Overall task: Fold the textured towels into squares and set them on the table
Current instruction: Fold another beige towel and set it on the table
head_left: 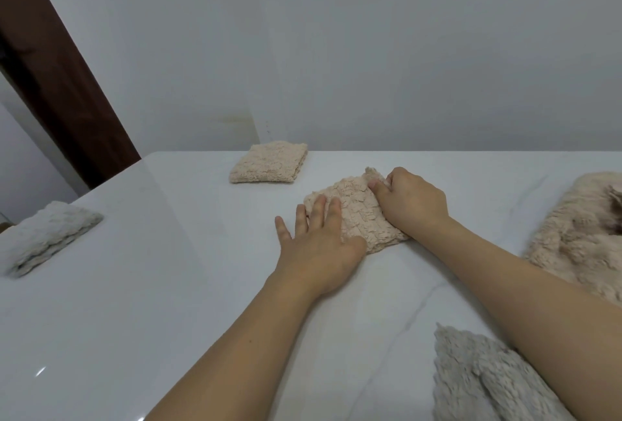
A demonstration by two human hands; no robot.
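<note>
A beige textured towel (353,210) lies folded small on the white table (168,286), near its middle. My left hand (316,245) lies flat on the towel's near left edge, fingers straight and spread. My right hand (410,202) rests on the towel's right side, its fingers curled and pinching the far corner. A folded beige square towel (269,163) sits at the table's far edge. A folded pale towel (47,235) lies at the left.
A heap of unfolded beige fluffy towels (579,235) lies at the right edge. A pale grey towel (478,377) lies crumpled near the front right, under my right forearm. A grey wall stands behind the table and a dark brown door frame (57,77) at the left.
</note>
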